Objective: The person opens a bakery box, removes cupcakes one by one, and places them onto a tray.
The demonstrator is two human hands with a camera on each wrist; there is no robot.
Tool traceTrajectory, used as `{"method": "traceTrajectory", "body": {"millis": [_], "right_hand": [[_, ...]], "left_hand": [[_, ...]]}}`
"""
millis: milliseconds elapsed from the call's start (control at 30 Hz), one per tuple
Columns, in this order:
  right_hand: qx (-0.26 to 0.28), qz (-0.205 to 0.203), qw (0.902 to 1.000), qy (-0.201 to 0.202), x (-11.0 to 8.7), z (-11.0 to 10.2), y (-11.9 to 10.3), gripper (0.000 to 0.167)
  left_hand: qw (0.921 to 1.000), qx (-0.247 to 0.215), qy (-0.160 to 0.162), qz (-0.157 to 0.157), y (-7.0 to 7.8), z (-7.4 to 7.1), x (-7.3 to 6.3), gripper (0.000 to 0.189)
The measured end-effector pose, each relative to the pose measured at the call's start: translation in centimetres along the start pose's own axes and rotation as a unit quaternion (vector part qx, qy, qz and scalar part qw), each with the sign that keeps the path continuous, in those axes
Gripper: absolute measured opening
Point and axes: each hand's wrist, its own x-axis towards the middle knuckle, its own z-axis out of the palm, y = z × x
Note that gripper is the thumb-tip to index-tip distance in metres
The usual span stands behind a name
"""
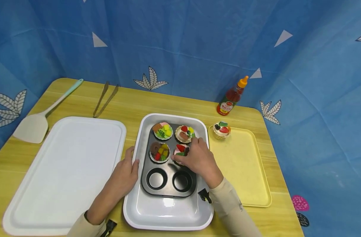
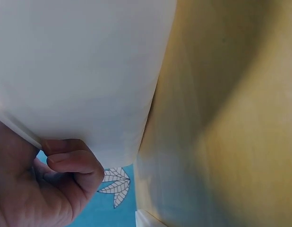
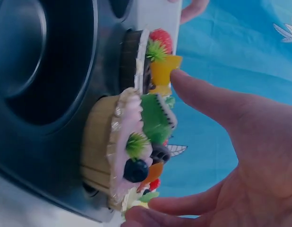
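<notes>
My left hand (image 1: 125, 176) grips the left rim of a deep white tray (image 1: 168, 221); in the left wrist view its fingers (image 2: 77, 161) curl at the rim. Inside the tray lies a dark muffin tin (image 1: 170, 192). My right hand (image 1: 201, 158) is at a pink-cream cupcake (image 3: 132, 137) in the tin's middle right cup, thumb and fingers spread apart around its topping. Three other toy cupcakes sit in the tin: one with yellow cubes (image 1: 162, 131), one with strawberry (image 1: 183, 133) and one with chocolate (image 1: 159, 152). The two nearest cups hold nothing.
Right of the tray lies a yellow tray (image 1: 242, 164) with a fruit cupcake (image 1: 222, 130) at its far left corner. A sauce bottle (image 1: 231, 98) stands behind it. A flat white tray (image 1: 68, 171), a spatula (image 1: 39, 123) and tongs (image 1: 105, 100) lie at left.
</notes>
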Motion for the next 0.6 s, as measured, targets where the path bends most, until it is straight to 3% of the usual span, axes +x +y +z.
{"method": "traceTrajectory", "body": {"millis": [600], "right_hand": [[-0.022,0.022,0.9982,-0.05,0.5,1.4,0.4,0.108]], "left_hand": [[1.0,0.0,-0.001,-0.001,0.0,-0.1,-0.1,0.049]]}}
